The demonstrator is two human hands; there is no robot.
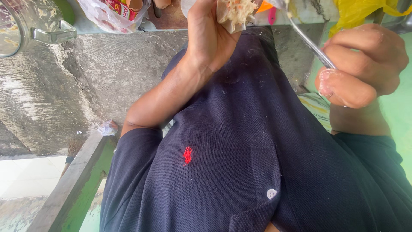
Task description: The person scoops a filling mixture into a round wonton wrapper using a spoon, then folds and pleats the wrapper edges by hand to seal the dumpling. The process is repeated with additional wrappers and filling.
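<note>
My left hand (209, 36) is raised at the top middle, shut on a thin pale wrapper (224, 16) that holds shredded pale and orange filling (238, 9). At the right edge my right hand (364, 68) is closed around the handle of a thin metal utensil (310, 43). The utensil's shaft slants up and left towards the wrapper, and its tip is cut off by the frame's top edge. Both hands are in front of my dark navy shirt (240, 150), which fills the lower middle of the view.
A rough grey concrete wall (77, 86) lies to the left. A clear glass jar (23, 21) and a plastic bag of packets (113, 13) sit on the ledge at top left. A yellow plastic bag (358, 10) hangs at top right. A green-painted wooden beam (77, 184) crosses the lower left.
</note>
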